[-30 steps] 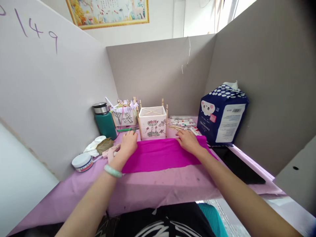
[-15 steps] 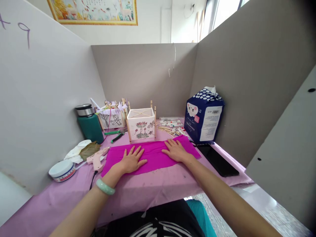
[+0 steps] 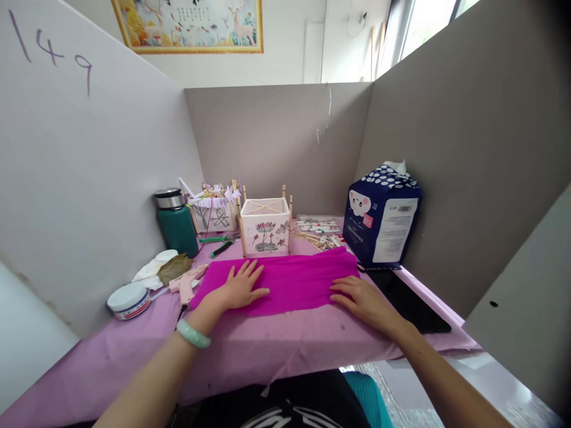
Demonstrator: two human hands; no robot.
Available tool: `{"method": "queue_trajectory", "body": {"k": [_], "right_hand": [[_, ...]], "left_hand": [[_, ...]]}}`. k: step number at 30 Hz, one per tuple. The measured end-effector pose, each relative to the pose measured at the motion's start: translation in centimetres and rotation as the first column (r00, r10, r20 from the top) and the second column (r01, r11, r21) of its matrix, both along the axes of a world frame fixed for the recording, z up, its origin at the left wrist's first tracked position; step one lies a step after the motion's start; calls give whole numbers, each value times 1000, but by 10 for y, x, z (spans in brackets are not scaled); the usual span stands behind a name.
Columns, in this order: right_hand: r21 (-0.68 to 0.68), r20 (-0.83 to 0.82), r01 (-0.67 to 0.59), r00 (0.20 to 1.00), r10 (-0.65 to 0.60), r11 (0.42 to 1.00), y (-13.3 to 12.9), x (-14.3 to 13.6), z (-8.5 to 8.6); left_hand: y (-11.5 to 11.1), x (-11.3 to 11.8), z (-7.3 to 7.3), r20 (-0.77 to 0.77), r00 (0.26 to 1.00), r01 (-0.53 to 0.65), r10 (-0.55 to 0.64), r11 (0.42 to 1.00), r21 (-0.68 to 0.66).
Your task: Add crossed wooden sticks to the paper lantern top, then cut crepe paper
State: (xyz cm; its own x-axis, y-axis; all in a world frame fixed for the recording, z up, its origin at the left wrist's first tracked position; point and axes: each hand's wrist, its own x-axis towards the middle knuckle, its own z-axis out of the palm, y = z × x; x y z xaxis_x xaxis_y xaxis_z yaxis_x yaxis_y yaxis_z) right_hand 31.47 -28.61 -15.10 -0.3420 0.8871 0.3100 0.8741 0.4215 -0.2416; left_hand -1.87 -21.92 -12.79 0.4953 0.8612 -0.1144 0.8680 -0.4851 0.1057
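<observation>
A bright magenta strip of thin paper or cloth lies flat across the table in front of me. My left hand rests palm down on its left part, fingers spread. At the strip's right end lies my right hand, flat with its fingers stretched over the edge of the material. Just behind the strip stands a white box-shaped lantern with wooden corner sticks and a printed lotus. A pink glue gun lies by the strip's left end.
Left: a green bottle, a white round tub and a dried leaf. Pliers and a second decorated box sit behind. Right: a blue tissue pack and a black tablet-like slab. Markers lie at the back.
My right hand has slid right and toward me, to the strip's right end. The strip looks smoother there. My left hand stays in place on it; the whole view has shifted slightly.
</observation>
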Motion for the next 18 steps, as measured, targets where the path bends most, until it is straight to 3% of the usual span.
{"method": "queue_trajectory", "body": {"k": [4,6,10,12,15,18], "right_hand": [[47,18,-19,1000,18,999,23,-20,12],[-25,88,-73,993,75,997,39,-29,8],[-234,164,-5,985,44,972,66,-33,-9],[-267,159,7,987,37,964,68,-29,-11],[-141,120,6,993,11,990,52,-16,-3],[51,78,-25,997,21,998,21,4,7]], "left_hand": [[-9,7,1,53,993,95,-102,987,127],[-6,11,-2,21,993,112,-114,990,85],[7,12,-12,-52,998,-24,21,998,-56],[11,7,-12,-46,999,-28,25,996,-79],[4,-8,-4,31,999,-9,10,1000,-11],[-21,-32,9,165,985,26,-56,984,174]]}}
